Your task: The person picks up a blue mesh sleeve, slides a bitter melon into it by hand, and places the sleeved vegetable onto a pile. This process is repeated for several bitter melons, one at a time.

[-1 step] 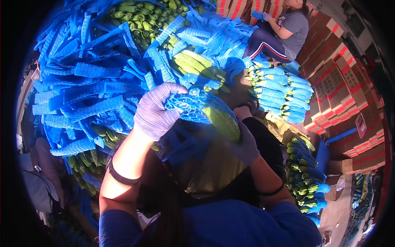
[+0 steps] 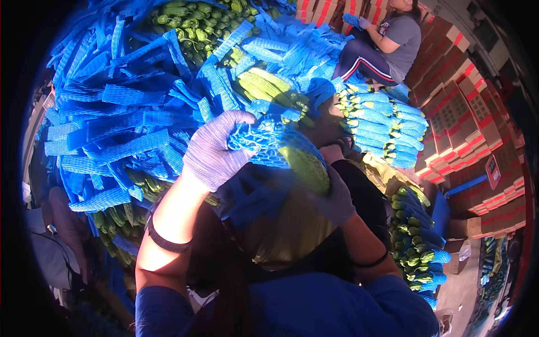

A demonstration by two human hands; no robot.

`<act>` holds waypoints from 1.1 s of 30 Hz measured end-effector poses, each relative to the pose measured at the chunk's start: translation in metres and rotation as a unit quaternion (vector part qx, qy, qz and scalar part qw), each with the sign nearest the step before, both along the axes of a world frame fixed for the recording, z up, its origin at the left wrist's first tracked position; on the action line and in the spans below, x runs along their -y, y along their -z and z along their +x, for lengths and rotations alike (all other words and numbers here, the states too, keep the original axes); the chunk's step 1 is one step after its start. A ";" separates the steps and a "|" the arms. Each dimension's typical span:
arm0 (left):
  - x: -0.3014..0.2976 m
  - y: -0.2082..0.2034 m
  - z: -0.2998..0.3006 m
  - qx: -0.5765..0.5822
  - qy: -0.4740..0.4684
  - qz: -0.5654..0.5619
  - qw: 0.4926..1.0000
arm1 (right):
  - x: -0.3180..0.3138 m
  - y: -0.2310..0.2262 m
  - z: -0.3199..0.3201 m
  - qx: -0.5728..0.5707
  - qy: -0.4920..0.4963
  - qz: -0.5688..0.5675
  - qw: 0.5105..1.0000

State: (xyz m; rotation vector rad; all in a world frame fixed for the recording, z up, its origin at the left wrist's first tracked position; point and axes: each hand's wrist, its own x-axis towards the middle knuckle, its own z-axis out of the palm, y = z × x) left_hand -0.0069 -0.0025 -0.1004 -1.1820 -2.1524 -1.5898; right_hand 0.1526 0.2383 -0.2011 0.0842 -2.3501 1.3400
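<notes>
My left hand [image 2: 215, 151], in a pale purple-grey knit glove, is closed on one end of a blue foam net sleeve [image 2: 259, 141]. The mesh is stretched wide near my fingers. A green bitter melon [image 2: 306, 169] lies partly inside the sleeve, its lower side bare and slightly blurred. Around the melon's right end, my gloved right hand [image 2: 338, 201] is closed, in shadow; its fingertips are mostly hidden. Both hands hold the pair above my lap.
Flat blue net sleeves [image 2: 129, 121] are heaped at the left, with loose bitter melons [image 2: 196, 28] behind. Sleeved melons [image 2: 376, 123] lie stacked at right. Another row [image 2: 412, 241] stands nearer. A seated person [image 2: 387, 48] holds a blue sleeve beside stacked cartons [image 2: 455, 112].
My left hand and the sleeve have shifted very slightly to the right, and the melon with them. Both hands keep their hold.
</notes>
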 end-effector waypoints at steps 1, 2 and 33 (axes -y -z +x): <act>0.004 0.008 -0.007 0.041 -0.011 -0.032 0.999 | 0.000 -0.004 0.001 0.001 -0.001 0.000 1.000; 0.002 0.009 -0.007 0.042 -0.010 -0.032 0.999 | -0.003 -0.008 0.004 0.006 0.026 0.094 0.995; -0.030 0.032 0.004 -0.098 -0.097 -0.268 0.954 | 0.021 0.007 -0.021 0.043 0.137 0.009 0.990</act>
